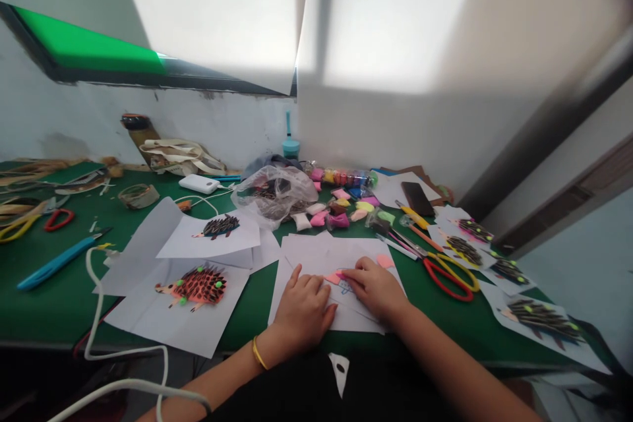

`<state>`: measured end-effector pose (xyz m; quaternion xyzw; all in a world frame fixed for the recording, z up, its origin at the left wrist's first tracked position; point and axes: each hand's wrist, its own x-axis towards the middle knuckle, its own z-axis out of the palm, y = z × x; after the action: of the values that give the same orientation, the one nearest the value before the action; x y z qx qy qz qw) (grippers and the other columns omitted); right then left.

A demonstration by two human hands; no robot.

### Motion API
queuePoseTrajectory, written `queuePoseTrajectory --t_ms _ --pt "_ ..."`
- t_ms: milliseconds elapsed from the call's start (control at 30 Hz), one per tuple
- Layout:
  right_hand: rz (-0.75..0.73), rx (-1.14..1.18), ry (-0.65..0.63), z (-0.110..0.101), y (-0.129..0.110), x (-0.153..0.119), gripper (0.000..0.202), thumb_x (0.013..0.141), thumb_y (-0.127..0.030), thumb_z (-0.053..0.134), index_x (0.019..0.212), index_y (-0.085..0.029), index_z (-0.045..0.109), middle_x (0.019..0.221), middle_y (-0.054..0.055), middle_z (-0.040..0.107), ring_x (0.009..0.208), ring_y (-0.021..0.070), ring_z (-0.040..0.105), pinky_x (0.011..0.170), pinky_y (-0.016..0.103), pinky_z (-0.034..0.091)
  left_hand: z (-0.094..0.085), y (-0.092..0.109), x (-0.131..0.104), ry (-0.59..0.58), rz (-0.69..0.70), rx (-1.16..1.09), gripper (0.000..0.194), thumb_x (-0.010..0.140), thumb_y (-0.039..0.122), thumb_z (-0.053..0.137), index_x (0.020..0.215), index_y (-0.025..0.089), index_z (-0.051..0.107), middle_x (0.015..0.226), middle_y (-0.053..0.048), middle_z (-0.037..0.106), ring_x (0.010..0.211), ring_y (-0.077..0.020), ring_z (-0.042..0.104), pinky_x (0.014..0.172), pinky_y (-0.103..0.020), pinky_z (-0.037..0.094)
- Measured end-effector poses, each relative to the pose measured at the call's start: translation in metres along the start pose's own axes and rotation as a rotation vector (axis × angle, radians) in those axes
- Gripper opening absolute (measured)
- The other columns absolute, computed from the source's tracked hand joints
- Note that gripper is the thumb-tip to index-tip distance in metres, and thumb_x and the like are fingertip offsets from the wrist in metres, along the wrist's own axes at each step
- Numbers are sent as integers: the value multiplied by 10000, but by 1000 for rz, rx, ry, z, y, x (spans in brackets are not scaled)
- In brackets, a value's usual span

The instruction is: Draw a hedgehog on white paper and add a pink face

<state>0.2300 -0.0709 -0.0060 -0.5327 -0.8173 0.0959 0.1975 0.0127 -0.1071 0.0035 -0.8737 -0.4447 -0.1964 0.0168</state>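
Note:
White paper sheets [301, 254] lie in front of me on the green table, with a small blue line drawing and pink clay [333, 278] on the top one. My left hand [303, 310] rests flat on the paper to the left of the drawing, fingers spread a little, holding nothing. The fingers of my right hand [376, 287] are pinched together at the pink clay on the drawing. A larger lump of pink clay [384, 261] sits on the paper's upper right corner, beyond my right hand.
Finished hedgehog pictures lie at left [200, 287] and right [539, 320]. Scissors [450, 277] are right of the paper. Behind are clay packets [339, 219], a plastic bag [274, 194] and a phone [417, 198]. A blue cutter [59, 262] and white cable [99, 303] are at left.

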Motion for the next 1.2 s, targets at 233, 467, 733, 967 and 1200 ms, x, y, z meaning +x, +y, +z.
queuePoseTrajectory --t_ms 233,467,733,967,1200 --pt "245 57 98 -9 11 4 408 879 -298 576 1271 -198 624 1087 72 592 975 185 607 859 268 457 -4 0 3 -55 6 16 237 873 342 578 1065 208 611 1114 -91 637 1048 -265 558 1127 -516 272" --pt "255 -102 -89 -25 4 20 303 921 -262 482 1162 -239 664 1134 62 633 994 192 608 806 278 409 -8 -2 5 -110 30 37 239 873 365 587 1053 210 612 1099 -79 627 1036 -269 546 1115 -530 279" --pt "230 -18 -90 -31 11 29 165 900 -260 528 884 -215 686 954 49 665 876 179 596 687 263 349 -18 -27 26 -34 -49 -226 101 854 227 609 944 222 656 1058 -46 609 966 -203 584 1002 -418 425" --pt "226 69 -33 -29 14 31 183 920 -271 498 936 -238 677 952 33 705 863 179 608 682 251 356 -23 -57 55 -53 -123 -426 275 776 170 689 1037 258 683 1083 -38 581 1038 -210 568 960 -365 458" --pt "155 64 -24 -19 18 35 209 928 -234 473 976 -224 677 1003 43 677 946 181 591 767 259 381 2 -64 59 -117 -119 -315 195 793 179 664 962 253 724 1010 -37 589 971 -195 579 902 -321 450"
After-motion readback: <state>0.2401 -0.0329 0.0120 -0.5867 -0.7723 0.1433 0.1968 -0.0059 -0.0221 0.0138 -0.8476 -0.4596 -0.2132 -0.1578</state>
